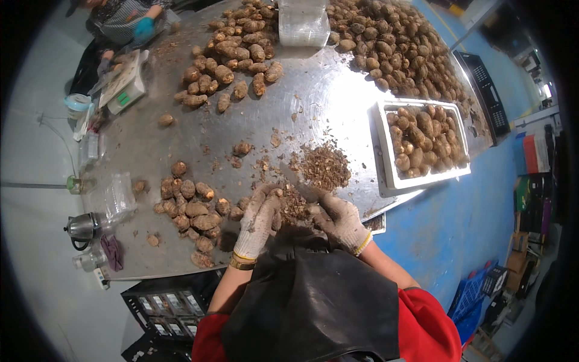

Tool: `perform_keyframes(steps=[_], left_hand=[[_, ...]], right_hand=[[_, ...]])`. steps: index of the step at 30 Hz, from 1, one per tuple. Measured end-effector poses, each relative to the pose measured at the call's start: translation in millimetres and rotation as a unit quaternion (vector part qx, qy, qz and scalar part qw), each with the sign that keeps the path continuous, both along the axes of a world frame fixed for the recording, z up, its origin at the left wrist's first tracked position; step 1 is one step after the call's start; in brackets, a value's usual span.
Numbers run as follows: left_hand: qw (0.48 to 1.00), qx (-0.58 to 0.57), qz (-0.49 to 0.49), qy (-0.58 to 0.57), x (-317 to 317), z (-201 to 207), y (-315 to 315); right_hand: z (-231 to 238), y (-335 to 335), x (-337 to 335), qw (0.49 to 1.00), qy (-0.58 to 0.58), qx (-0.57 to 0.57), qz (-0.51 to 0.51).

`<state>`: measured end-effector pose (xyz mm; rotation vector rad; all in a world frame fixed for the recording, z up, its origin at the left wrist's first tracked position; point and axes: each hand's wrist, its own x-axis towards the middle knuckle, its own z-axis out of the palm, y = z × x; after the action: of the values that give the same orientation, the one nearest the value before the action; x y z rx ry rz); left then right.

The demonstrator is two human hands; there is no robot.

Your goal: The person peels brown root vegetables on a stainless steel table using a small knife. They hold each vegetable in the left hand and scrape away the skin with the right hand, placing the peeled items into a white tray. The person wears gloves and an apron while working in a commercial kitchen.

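Observation:
My left hand (258,222), in a soiled white knit glove, is closed around a small brown taro (277,192), mostly hidden by the fingers. My right hand (341,221), gloved alike, is curled at the table's near edge around what looks like a knife, its dark blade (291,175) pointing away to the left. Brown peelings (295,205) lie between the hands, and a larger heap of peel scraps (327,166) lies just beyond them. Left of my left hand sits a group of taros (196,209), some with pale trimmed ends.
A white foam box (391,176) of taros stands at the right edge. Larger taro piles (241,45) (392,45) flank clear plastic containers (304,29) at the back. At far left are a scale (125,87), a kettle (81,229) and a person's teal glove (145,28).

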<state>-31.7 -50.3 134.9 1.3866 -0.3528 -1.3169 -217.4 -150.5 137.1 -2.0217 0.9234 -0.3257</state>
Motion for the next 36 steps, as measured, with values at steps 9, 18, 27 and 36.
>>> perform_keyframes(steps=[9,18,27,36], left_hand=[[0.987,-0.133,0.017,-0.086,-12.2,-29.8,12.3],[0.981,-0.059,-0.07,-0.171,1.4,-55.9,31.8],[0.991,-0.128,-0.036,-0.029,-6.9,-46.1,30.1],[0.993,-0.071,-0.078,-0.044,-0.3,-16.6,29.3]], right_hand=[[-2.7,7.1,-9.0,0.857,-0.166,0.485,0.054],[10.6,2.7,-5.5,0.834,-0.151,0.529,0.048],[16.7,3.0,-4.1,0.84,-0.093,0.534,0.025],[6.2,5.2,-9.2,0.845,-0.105,0.523,0.041]])
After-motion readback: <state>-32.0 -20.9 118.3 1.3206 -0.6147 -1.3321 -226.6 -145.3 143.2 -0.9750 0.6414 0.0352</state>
